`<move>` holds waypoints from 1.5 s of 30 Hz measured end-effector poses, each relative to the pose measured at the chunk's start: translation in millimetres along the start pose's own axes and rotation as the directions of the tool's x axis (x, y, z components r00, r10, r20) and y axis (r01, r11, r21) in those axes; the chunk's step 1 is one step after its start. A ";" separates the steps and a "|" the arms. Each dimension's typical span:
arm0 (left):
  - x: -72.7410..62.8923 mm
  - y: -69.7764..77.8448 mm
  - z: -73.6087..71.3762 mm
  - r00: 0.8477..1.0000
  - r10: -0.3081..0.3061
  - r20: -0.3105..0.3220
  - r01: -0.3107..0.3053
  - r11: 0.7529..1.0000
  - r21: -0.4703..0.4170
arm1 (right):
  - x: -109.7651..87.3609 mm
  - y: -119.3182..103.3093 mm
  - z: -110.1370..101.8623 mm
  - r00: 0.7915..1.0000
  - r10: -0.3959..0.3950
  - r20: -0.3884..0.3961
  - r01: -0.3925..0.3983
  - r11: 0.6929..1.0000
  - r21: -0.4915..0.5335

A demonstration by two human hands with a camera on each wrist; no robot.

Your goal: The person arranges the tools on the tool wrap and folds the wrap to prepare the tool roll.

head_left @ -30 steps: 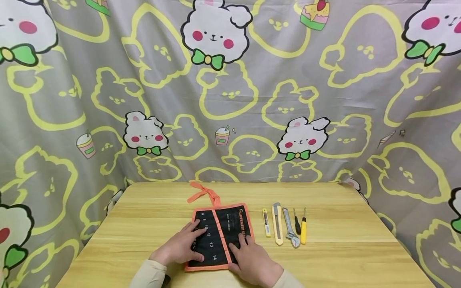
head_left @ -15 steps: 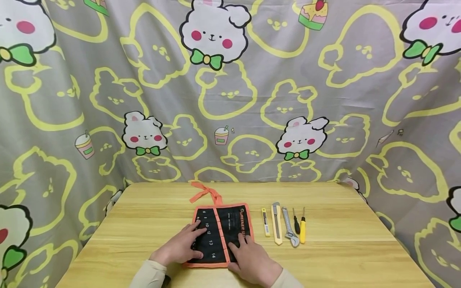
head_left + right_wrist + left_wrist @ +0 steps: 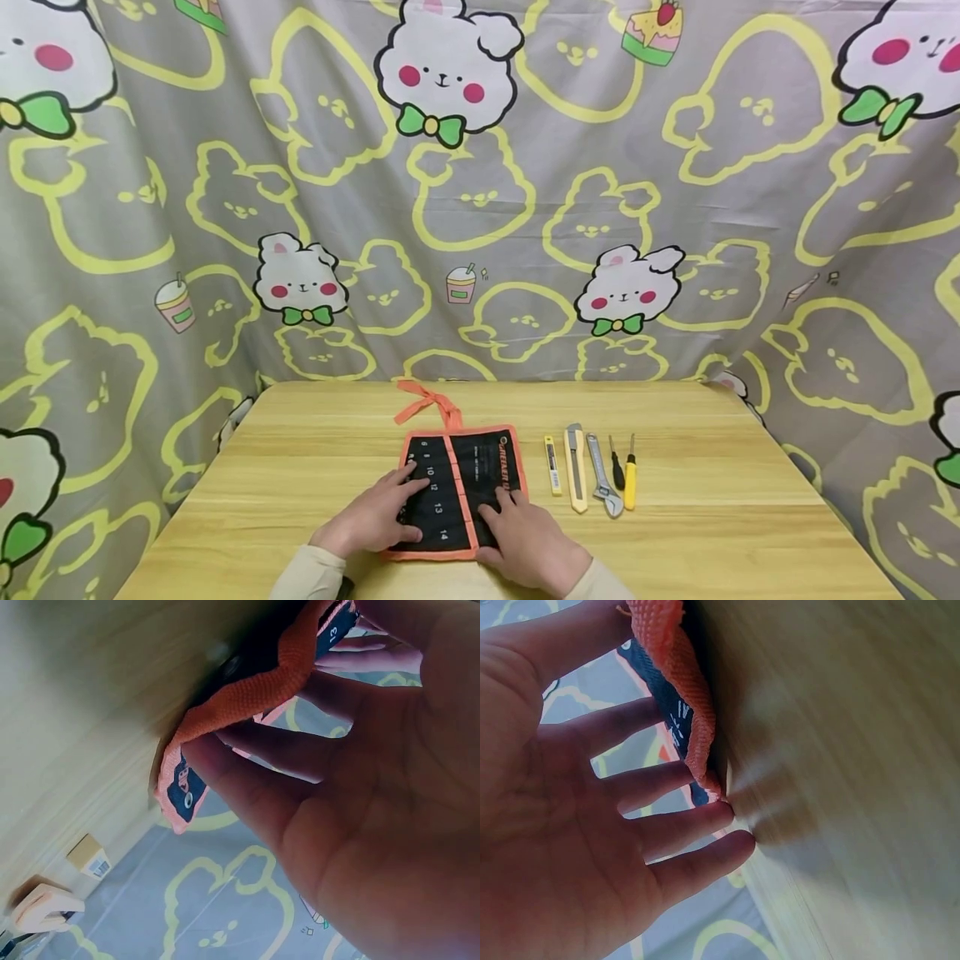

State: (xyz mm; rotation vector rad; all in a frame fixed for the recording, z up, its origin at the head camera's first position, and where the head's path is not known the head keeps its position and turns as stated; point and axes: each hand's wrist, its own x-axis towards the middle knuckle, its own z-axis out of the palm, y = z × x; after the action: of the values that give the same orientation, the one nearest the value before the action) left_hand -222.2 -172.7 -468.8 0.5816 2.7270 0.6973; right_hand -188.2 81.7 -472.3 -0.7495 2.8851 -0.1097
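A black tool roll pouch (image 3: 435,507) with orange trim and printed sizes lies spread on the table, its orange tie straps at the far side. My left hand (image 3: 375,517) rests spread on its left part, fingertips on the numbered pockets. On the right part lies my right hand (image 3: 528,537), fingers loosely extended over the black cloth. In the left wrist view, the left fingers (image 3: 686,866) are straight, and the smallest ones reach past the trim to the tabletop. The right wrist view shows the pouch's orange edge (image 3: 240,701) raised a little off the wood beside the right fingers.
Right of the pouch stand in a row a small yellow box (image 3: 552,467), a utility knife (image 3: 576,468), an adjustable wrench (image 3: 603,477), a small black screwdriver (image 3: 617,468) and a yellow screwdriver (image 3: 631,482). A patterned curtain (image 3: 517,208) surrounds the wooden table (image 3: 712,542).
The pouch's near edge has shifted slightly away from me, most of it in the first half second. Both hands stay almost where they were, and the tools have not moved.
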 end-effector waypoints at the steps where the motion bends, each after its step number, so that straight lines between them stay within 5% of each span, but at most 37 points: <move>1: 0.0 -0.1 0.1 1.000 0.000 -0.001 0.000 1.000 0.002 | -0.4 0.8 -1.8 1.000 -0.002 -0.004 0.002 1.000 0.013; 9: 1.1 -1.0 0.0 1.000 0.003 -0.005 -0.003 1.000 0.007 | 0.3 17.1 -16.9 0.986 -0.022 -0.166 0.040 0.994 0.103; 23: 1.7 -2.3 0.3 1.000 0.012 -0.006 -0.012 1.000 0.010 | -1.8 70.5 -37.0 0.908 0.180 -0.377 -0.084 0.963 0.257; 32: 1.9 -1.7 -0.3 1.000 0.001 -0.007 -0.001 1.000 0.004 | -3.4 104.7 -36.1 0.874 0.312 -0.374 -0.149 0.903 0.404; 41: 2.0 -1.6 -0.5 1.000 0.002 -0.006 -0.002 1.000 0.000 | -2.2 109.9 -22.2 0.872 0.421 -0.249 -0.203 0.775 0.599; 45: 2.1 -2.7 0.2 1.000 0.000 -0.006 0.000 1.000 -0.001 | -1.3 108.1 -19.0 0.875 0.437 -0.210 -0.229 0.755 0.615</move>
State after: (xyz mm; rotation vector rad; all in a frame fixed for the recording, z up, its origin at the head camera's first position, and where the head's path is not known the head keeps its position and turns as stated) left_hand -224.8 -173.8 -470.7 0.5800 2.7320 0.7014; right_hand -241.9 177.2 -465.4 -0.0829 2.9626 -1.1140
